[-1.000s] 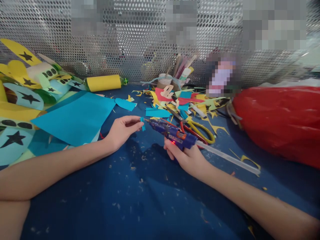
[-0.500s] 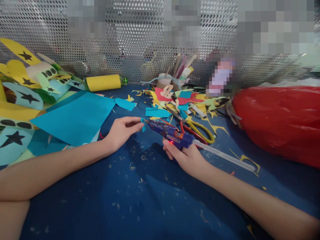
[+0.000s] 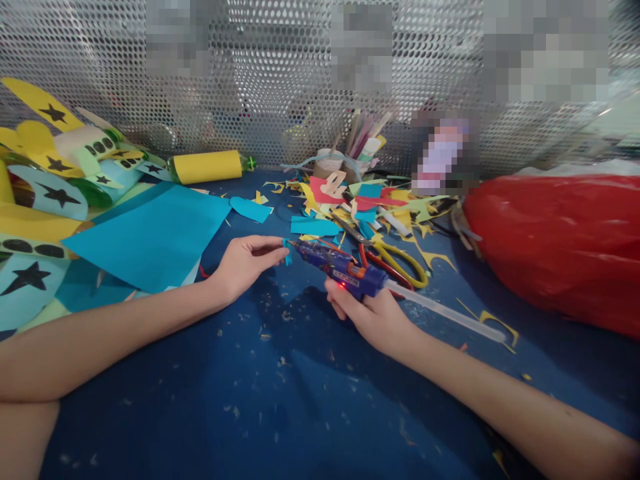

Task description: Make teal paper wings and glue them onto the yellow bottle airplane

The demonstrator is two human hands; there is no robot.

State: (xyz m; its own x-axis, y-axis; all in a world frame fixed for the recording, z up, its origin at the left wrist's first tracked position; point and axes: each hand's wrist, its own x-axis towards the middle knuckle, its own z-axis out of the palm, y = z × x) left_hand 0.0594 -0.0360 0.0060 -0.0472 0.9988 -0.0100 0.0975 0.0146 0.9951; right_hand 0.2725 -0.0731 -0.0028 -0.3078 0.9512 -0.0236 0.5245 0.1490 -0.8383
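Glue gun (image 3: 345, 268), blue with a red light glowing on its underside, sits in the closed grip of the right hand (image 3: 376, 317), fingers wrapped round the handle from below. It is low over the blue table (image 3: 280, 400), near the middle. Its nozzle points left and meets a small blue paper scrap (image 3: 287, 245), which the left hand (image 3: 245, 261) pinches between thumb and fingertips. A clear glue stick (image 3: 450, 313) juts from the back of the gun, slanting down to the right.

Against the pictures from a second and half a second ago, very little differs. The gun and the right hand have lifted a touch and drawn slightly left, the far end of the glue stick with them. The nozzle stays at the scrap and the left hand keeps the same pinch.

A pale label strip runs along the side of the gun, but its print is too small to read. No other writing is legible; the only marks are black stars on the yellow and pale paper cutouts (image 3: 35, 200) at the far left.

Just behind the gun lie scissors (image 3: 400, 257) with yellow handles, among coloured paper offcuts (image 3: 350, 200). A large blue paper sheet (image 3: 150, 233) lies left of the left hand, with a yellow roll (image 3: 206, 165) beyond it. A red bag (image 3: 555, 240) fills the right side, and a perforated metal screen (image 3: 280, 80) stands behind everything.
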